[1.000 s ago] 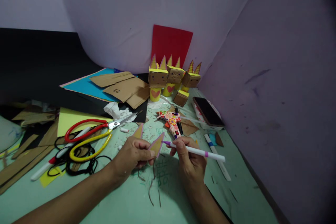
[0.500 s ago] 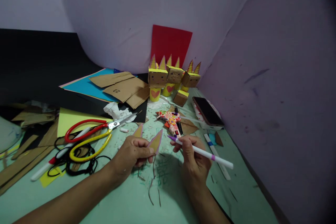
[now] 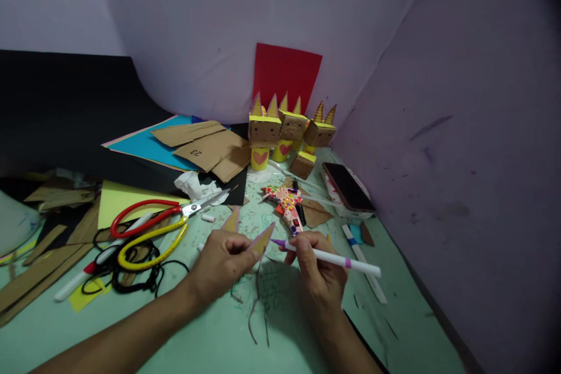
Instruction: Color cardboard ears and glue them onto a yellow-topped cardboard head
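Between thumb and fingers, my left hand (image 3: pixel 228 263) pinches a pointed cardboard ear (image 3: pixel 263 241), tan with purple along its edges. Another such ear (image 3: pixel 231 220) shows just behind that hand; whether the hand touches it I cannot tell. My right hand (image 3: pixel 322 272) is closed around a white marker (image 3: pixel 335 257) with a purple band. The marker's purple tip points left, very near the edge of the held ear. Beyond my hands lies a flower-patterned glue gun (image 3: pixel 287 203).
Scissors (image 3: pixel 175 216) with red and yellow handles lie left over black cord. Cardboard box-headed figures (image 3: pixel 264 131) with pointed ears stand at the back before a red sheet (image 3: pixel 287 73). A phone (image 3: pixel 348 187) rests by the right wall. Cardboard pieces (image 3: pixel 214 149) lie back left.
The marker has moved left and slightly down, its tip now close to the ear's edge. The held ear has tilted further to the right.
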`<action>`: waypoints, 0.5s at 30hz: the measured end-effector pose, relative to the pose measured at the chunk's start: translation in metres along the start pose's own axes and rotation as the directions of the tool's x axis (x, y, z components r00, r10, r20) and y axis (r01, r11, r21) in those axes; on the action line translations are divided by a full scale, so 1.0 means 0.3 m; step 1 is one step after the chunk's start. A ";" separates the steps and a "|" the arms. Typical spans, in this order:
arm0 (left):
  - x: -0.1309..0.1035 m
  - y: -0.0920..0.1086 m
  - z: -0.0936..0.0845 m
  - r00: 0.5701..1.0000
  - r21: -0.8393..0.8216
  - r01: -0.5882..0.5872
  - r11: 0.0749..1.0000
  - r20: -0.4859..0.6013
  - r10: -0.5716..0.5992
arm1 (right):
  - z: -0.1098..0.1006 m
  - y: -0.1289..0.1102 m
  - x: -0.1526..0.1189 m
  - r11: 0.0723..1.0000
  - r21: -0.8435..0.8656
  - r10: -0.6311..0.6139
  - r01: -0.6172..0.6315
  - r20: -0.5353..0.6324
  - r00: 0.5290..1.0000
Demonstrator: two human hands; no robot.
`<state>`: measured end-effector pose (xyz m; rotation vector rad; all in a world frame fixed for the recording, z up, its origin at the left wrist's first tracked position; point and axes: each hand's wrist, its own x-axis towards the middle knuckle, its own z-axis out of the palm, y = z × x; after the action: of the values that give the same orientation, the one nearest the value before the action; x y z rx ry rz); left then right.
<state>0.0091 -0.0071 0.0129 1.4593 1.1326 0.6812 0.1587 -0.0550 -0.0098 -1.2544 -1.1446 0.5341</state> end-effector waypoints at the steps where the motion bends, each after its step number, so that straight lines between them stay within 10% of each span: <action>1: -0.001 0.001 0.001 1.000 0.028 -0.026 0.999 0.008 0.026 | -0.002 0.004 0.001 1.000 0.002 0.001 -0.001 0.014 1.000; 9: 0.019 -0.051 0.000 0.999 -0.021 0.046 0.999 -0.027 -0.046 | -0.014 0.046 0.048 0.999 -0.031 0.018 -0.023 -0.160 0.987; 15: 0.028 -0.049 -0.003 0.993 -0.037 0.014 0.999 -0.116 -0.018 | -0.044 0.040 0.046 0.973 -0.166 -0.122 0.163 0.231 0.965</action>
<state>0.0075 -0.0002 -0.0026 1.3931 1.2137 0.7804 0.1788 -0.0458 -0.0145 -1.2799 -1.4875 0.4747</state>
